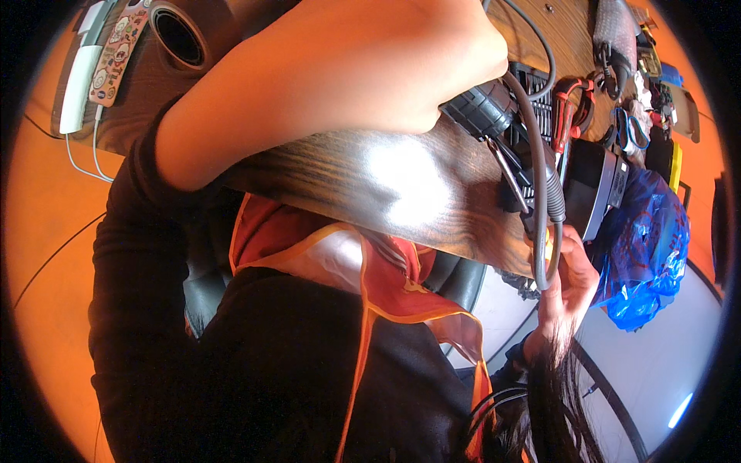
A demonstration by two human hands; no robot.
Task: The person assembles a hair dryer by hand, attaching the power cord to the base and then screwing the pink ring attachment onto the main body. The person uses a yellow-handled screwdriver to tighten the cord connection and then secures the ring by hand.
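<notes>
My left hand [455, 73] is closed in a fist over the tabletop at the upper middle, its fingertips mostly hidden. Out from under it sticks a black ribbed cylindrical part [480, 113], which it seems to grip. A thin metal rod [508, 179] slants down below that part. Beside it, a thick grey cable [534, 127] loops down past a ribbed sleeve. At the table's right edge, my right hand [570, 282] curls its fingers and thumb round the lower end of this loop. A small yellow-orange patch shows by its fingertips; exactly what lies between them is partly covered.
Red-handled pliers [567, 116], a black box [594, 185] and a blue plastic bag [644, 247] crowd the right side. A bubble-wrapped item [616, 38] lies farther back. At the far left sit a roll of tape [179, 35] and a white power strip [81, 89].
</notes>
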